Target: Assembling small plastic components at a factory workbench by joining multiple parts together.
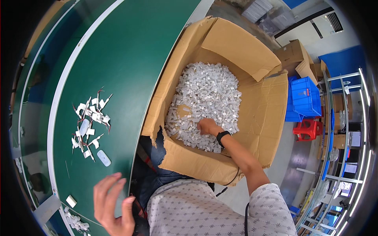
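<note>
White plastic pieces [212, 88] in brown cardboard box [262, 114], mid-frame, seem placed handily; right hand [207, 126] inside, grip unclear; left hand [111, 206], lower left, spread loosely.

a pale, dark-patterned short-sleeved shirt [193, 208] shows, with a black wristband [222, 136] and dark blue trousers [153, 160], probably jeans.

Beyond the left hand [108, 210], the green counter [130, 59] offers a bare lane between the cluster of wired white pieces [94, 117] and the cardboard box [262, 114], though a pale oval piece [104, 158] lies near that hand. The box's left wall [163, 98] stands between the hands, its near corner torn open. The right hand [206, 126] reaches over the near wall [193, 160] to the small white parts [212, 86], with open space above them inside the box.
</note>
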The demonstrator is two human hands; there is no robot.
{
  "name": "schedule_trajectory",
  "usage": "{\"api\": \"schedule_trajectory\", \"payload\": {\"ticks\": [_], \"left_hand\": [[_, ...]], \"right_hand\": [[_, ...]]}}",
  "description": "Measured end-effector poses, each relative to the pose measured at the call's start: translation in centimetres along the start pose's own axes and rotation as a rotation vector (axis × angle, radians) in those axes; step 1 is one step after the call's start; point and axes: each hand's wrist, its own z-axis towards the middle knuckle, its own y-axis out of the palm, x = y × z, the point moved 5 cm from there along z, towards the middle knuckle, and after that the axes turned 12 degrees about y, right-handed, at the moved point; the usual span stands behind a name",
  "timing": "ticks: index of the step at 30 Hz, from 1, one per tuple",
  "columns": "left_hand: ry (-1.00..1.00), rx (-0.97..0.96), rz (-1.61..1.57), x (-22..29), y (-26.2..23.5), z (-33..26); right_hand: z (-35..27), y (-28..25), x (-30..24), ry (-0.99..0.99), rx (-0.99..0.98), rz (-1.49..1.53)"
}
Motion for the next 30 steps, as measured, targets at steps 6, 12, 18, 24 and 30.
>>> {"api": "schedule_trajectory", "payload": {"ticks": [6, 12, 18, 24, 30], "left_hand": [[-0.041, -0.064, -0.039, -0.7, 2.5, 1.2], [-0.065, -0.017, -0.019, -1.1, 2.2, 1.1], [-0.054, 0.044, -0.059, -0.3, 1.5, 0.7], [-0.117, 0.073, -0.376, 0.0, 3.0, 0.7], [-0.155, 0.047, -0.572, -0.2, 4.2, 0.9]], "right_hand": [[-0.4, 4.0, 0.0, -0.198, 0.146, -0.073], [-1.0, 2.3, -0.7, -0.235, 0.206, -0.115], [-6.3, -11.3, -1.7, -0.053, 0.037, 0.534], [-20.1, -21.6, -10.2, -0.502, 0.192, 0.995], [-27.5, -22.1, -17.5, -0.934, 0.278, 0.935]]}}
